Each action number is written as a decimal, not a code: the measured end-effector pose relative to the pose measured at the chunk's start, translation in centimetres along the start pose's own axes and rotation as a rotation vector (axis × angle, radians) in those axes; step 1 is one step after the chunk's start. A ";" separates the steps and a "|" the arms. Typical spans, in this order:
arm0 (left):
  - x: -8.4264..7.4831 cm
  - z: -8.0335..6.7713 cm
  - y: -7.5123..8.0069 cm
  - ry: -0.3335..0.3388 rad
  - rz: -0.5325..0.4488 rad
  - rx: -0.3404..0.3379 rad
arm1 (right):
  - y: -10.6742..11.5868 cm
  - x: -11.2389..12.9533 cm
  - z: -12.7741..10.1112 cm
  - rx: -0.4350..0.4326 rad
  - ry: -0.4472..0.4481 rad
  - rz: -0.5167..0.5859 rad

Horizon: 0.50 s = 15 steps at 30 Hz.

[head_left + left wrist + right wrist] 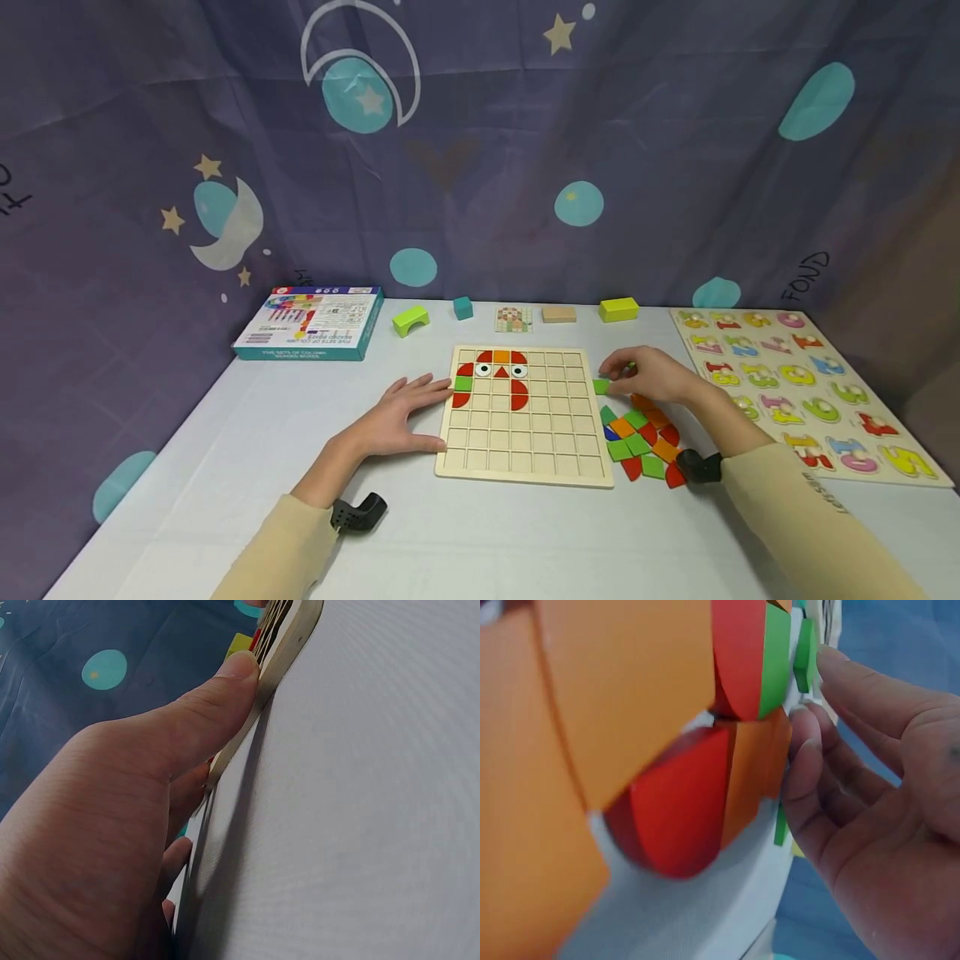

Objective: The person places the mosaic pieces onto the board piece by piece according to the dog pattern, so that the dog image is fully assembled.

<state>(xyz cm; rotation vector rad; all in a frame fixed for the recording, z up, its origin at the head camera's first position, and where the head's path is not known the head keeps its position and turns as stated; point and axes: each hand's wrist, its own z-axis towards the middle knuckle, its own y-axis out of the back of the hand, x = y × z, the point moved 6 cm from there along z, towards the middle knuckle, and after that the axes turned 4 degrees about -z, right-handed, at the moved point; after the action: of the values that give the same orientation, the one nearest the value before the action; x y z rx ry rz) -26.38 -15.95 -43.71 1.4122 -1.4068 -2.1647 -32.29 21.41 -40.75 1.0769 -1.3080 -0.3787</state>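
Note:
A wooden grid board (pixel 555 450) lies in the middle, with red quarter-round, orange and green tiles and two eye tiles in its upper left part. My left hand (pixel 393 421) rests at its left edge, fingers spread and fairly straight. In the left wrist view the thumb (pixel 238 667) touches the board's rim. My right hand (pixel 648 375) is just beyond the board's right edge, fingers bent. Its thumb tip is right at a green square tile (pixel 601 387); in the right wrist view a gap shows between the thumb and the fingertips. Another green tile (pixel 632 367) is partly hidden beneath it.
A loose pile of tiles (pixel 637 446) lies right of the board. A number puzzle (pixel 825 392) is at far right, a box (pixel 311 325) at back left. Along the back are a green arch (pixel 410 320), a teal cube (pixel 462 308), a pattern card (pixel 513 319) and a yellow block (pixel 618 310).

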 end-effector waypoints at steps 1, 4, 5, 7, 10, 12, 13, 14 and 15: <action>0.0 0.0 0.0 -0.001 -0.001 0.001 | -0.1 0.0 0.1 0.003 -0.005 -0.009; -0.1 0.0 -0.1 -0.001 -0.002 0.003 | -0.5 0.1 0.2 0.013 -0.020 -0.027; -0.1 0.0 -0.1 -0.001 -0.002 0.002 | -0.5 0.1 0.2 0.015 -0.027 -0.032; -0.1 0.0 0.0 -0.001 -0.002 0.001 | -0.7 0.2 0.3 0.019 -0.033 -0.043; -0.1 -0.1 0.0 -0.004 0.001 -0.003 | -0.7 0.4 0.3 0.025 -0.038 -0.046; -0.1 0.0 0.0 -0.005 0.002 -0.003 | -0.7 0.3 0.2 0.025 -0.041 -0.045; -0.1 0.0 0.0 -0.004 0.002 -0.002 | -0.7 0.2 0.2 0.023 -0.044 -0.043; -0.1 0.0 0.0 -0.004 0.002 -0.002 | -0.6 0.1 0.2 0.022 -0.038 -0.042; -0.1 0.0 0.0 -0.003 0.002 -0.001 | -0.5 0.0 0.1 0.019 -0.032 -0.040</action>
<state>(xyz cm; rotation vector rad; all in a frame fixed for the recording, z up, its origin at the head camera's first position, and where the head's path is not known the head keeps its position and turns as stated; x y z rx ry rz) -26.31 -15.88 -43.68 1.4072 -1.4075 -2.1668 -32.22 21.10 -41.13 1.1180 -1.3221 -0.4153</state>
